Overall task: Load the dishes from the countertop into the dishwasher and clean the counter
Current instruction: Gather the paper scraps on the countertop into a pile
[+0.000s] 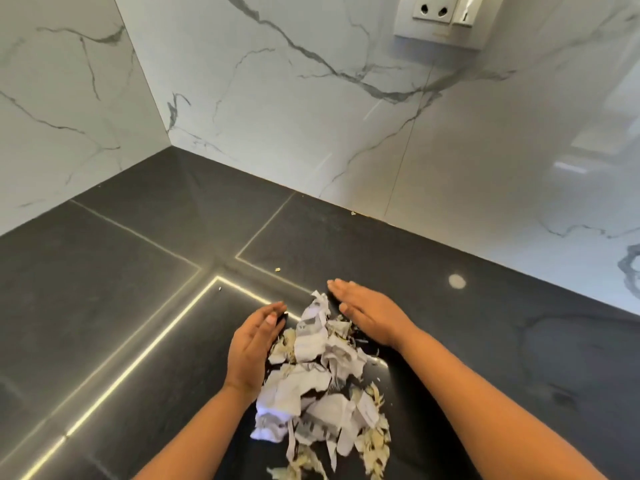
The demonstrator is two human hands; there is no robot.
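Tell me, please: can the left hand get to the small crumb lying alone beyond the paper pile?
Probably yes. The left hand lies open beside the paper pile, and only bare countertop shows between its fingertips and the crumb; nothing stands in the way.

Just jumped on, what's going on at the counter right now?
A person is gathering a pile of torn paper scraps mixed with pale peelings on the dark counter. The left hand and right hand sit on either side of the pile, fingers straight, cupping it inward. Neither hand grips anything. A few stray crumbs lie farther back toward the marble wall. No dishes are in view.
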